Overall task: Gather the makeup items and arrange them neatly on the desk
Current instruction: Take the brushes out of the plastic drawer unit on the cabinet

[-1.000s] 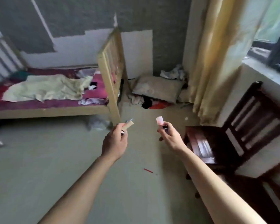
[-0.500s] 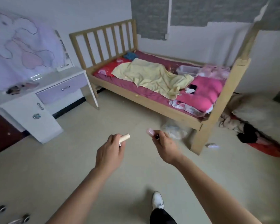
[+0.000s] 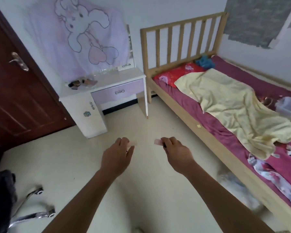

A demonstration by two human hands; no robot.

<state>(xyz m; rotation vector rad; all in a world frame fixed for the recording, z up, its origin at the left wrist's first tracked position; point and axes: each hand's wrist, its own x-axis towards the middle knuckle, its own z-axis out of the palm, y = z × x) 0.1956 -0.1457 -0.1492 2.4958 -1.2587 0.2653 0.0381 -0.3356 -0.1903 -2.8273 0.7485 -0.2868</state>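
Note:
My left hand [image 3: 116,157] is closed around a small beige tube [image 3: 133,143], whose tip pokes out past the fingers. My right hand [image 3: 176,151] grips a small pink-capped makeup bottle [image 3: 157,142], mostly hidden by the fingers. Both hands are held out over the floor, pointing toward the white and lilac desk [image 3: 111,84] ahead at the left. Several dark and pink makeup items [image 3: 81,82] lie in a loose heap on the desk's left end.
A wooden bed [image 3: 180,106] with a yellow blanket runs along the right. A dark red door [image 3: 18,84] stands left of the desk. A chair's chrome wheeled base [image 3: 35,214] is at lower left. Pale floor lies between me and the desk.
The view has swung left from the window corner and chair to the bed and now the desk. Both hands keep their items and have come closer to the desk.

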